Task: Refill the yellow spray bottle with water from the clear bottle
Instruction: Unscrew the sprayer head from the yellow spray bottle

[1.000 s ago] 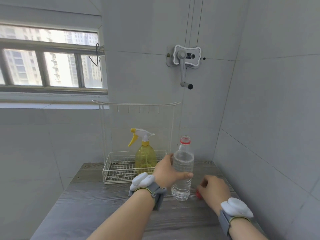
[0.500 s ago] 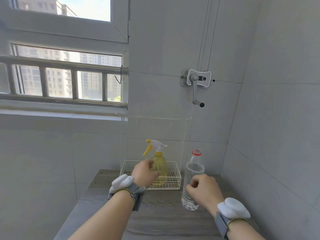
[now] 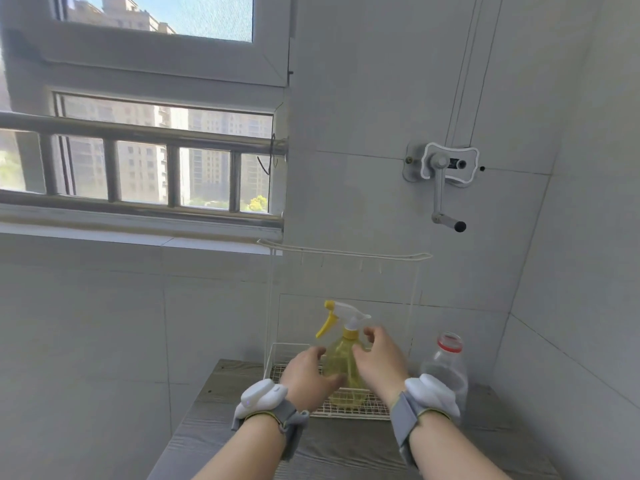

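Note:
The yellow spray bottle [image 3: 341, 358], with a white head and yellow trigger, stands upright in the white wire rack [image 3: 349, 408]. My left hand [image 3: 308, 375] wraps around the left side of its body. My right hand [image 3: 379, 362] is at its right side near the neck, fingers apart, thumb close to the plastic. The clear bottle [image 3: 446, 365], uncapped with a red ring on its neck, stands on the grey table [image 3: 332, 448] to the right of the rack. My right wristband hides its lower part.
The rack has a tall thin frame with a hook rail [image 3: 346, 253] above the bottle. A crank handle [image 3: 441, 188] sticks out of the back wall. Tiled walls close in behind and on the right; a window [image 3: 145, 168] is on the left.
My right hand let go of the clear bottle and moved left to the spray bottle's neck. My left hand closed on the spray bottle's body. The view tilted up.

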`<state>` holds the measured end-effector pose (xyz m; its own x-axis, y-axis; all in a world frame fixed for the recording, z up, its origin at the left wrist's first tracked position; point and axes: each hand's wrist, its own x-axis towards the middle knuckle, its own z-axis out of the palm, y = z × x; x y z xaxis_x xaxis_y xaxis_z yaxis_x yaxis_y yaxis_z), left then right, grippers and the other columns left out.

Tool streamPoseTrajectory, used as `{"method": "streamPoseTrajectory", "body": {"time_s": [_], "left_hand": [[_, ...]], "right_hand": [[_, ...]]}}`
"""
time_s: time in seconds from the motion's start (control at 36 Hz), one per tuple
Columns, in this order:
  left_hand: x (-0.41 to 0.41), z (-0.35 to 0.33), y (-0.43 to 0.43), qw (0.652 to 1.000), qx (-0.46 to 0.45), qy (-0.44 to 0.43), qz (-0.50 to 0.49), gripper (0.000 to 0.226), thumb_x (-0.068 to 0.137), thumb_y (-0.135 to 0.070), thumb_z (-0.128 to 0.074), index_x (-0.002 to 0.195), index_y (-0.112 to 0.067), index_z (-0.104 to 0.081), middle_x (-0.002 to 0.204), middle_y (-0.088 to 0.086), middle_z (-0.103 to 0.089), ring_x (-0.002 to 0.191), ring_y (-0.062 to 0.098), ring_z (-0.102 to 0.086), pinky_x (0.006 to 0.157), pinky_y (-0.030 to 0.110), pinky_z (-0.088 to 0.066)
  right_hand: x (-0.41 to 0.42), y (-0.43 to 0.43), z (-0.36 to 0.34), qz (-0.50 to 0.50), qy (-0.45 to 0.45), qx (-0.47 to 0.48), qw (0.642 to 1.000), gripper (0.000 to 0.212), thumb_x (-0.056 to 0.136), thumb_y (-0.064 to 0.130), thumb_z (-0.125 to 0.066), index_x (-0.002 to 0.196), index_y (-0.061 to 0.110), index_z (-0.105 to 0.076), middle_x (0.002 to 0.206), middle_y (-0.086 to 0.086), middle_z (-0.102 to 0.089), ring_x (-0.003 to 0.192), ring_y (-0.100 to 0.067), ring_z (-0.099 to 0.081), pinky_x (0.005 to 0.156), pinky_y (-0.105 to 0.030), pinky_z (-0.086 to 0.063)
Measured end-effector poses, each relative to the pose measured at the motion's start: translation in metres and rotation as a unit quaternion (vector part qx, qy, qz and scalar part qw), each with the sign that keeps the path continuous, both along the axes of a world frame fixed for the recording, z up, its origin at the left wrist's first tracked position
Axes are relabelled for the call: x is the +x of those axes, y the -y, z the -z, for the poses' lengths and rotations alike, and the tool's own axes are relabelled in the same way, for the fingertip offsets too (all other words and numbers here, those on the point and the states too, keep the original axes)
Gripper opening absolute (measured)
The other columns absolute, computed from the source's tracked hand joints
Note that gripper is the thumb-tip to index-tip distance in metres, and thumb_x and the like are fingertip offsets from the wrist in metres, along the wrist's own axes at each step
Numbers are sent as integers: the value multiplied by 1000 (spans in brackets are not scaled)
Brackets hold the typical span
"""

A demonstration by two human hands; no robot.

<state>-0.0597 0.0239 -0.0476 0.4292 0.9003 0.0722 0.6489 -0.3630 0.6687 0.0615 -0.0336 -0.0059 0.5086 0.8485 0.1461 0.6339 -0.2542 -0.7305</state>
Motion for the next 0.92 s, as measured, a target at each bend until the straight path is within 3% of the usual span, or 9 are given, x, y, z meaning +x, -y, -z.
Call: {"method": "streamPoseTrajectory", "body": {"time_s": [0.11, 0.31, 0.39, 0.47, 0.75, 0.92], "left_hand": [[11, 5, -16, 1000, -11, -19, 1, 78, 89, -47, -63, 153, -16, -30, 153, 2, -42, 139, 18, -42, 110, 30, -37], [28, 11, -39, 999, -53, 0, -4, 87, 87, -45, -64, 157, -16, -21, 152, 7, -44, 136, 21, -46, 103, 30, -42], [31, 14, -42, 998, -66, 6, 3, 84, 86, -41, -67, 154, -16, -26, 146, 7, -51, 129, 22, -53, 100, 30, -45], [32, 19, -42, 998, -64, 14, 13, 73, 86, -40, -69, 147, -15, -38, 137, 7, -58, 121, 22, -59, 100, 34, -50], [25, 14, -39, 1000, -18, 4, 5, 78, 84, -39, -73, 149, -15, -36, 140, 4, -55, 125, 21, -56, 103, 35, -47], [19, -8, -34, 999, 12, 35, 0, 75, 85, -36, -74, 148, -17, -38, 137, 5, -57, 123, 23, -57, 102, 39, -48]], "right_hand": [[9, -20, 11, 0, -8, -25, 1000, 50, 95, 31, -51, 141, 17, -38, 145, -4, -46, 130, -27, -46, 102, -34, -40], [16, -40, 36, -4, -8, -34, 999, 50, 95, 39, -50, 139, 18, -42, 134, -7, -56, 120, -28, -55, 86, -29, -42], [16, -41, 41, -3, -17, -19, 1000, 48, 95, 37, -52, 138, 18, -43, 133, -6, -55, 119, -27, -55, 85, -28, -41], [17, -42, 42, -5, -14, -11, 1000, 45, 94, 32, -54, 137, 18, -45, 133, -6, -55, 121, -27, -53, 94, -32, -43], [10, -35, 36, -29, -37, 14, 999, 46, 96, 38, -49, 138, 20, -45, 134, -4, -55, 121, -25, -53, 96, -33, -44], [2, -27, 14, -31, -27, 58, 997, 40, 97, 36, -48, 134, 22, -48, 131, -3, -56, 119, -24, -54, 86, -27, -40]]}}
